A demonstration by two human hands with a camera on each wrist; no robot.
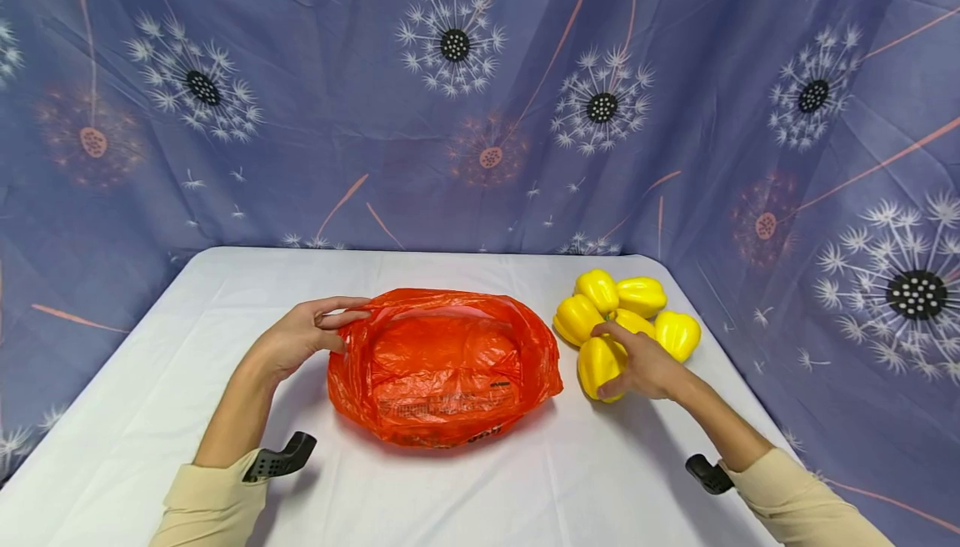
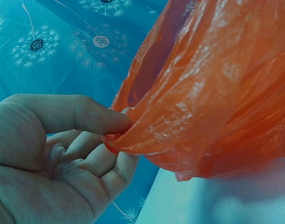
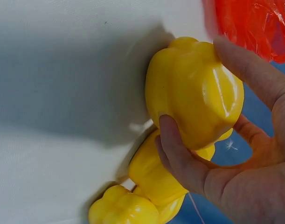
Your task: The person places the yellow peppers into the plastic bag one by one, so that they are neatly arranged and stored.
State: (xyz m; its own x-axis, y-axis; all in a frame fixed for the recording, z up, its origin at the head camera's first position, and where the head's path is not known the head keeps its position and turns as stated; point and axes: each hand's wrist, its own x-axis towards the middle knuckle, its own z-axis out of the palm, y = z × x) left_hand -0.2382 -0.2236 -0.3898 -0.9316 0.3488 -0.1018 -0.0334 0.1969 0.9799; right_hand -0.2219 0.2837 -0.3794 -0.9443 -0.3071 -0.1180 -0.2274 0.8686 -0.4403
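A red plastic bag (image 1: 446,355) lies mid-table with its mouth spread wide, showing printed lettering inside. At its left rim my left hand (image 1: 296,334) pinches the thin film between thumb and fingers; the left wrist view shows the gathered bag edge (image 2: 147,135) caught there. On the right, my right hand (image 1: 648,368) has thumb and fingers around the nearest yellow bell pepper (image 1: 598,363), one on each side of it. That pepper (image 3: 189,88) appears large in the right wrist view, with its shadow on the cloth beside it.
Several more yellow bell peppers (image 1: 641,297) are clustered just beyond my right hand, near the table's right edge. A white cloth covers the table (image 1: 480,489). Behind it and along the sides hangs a blue curtain (image 1: 337,97) with dandelion prints.
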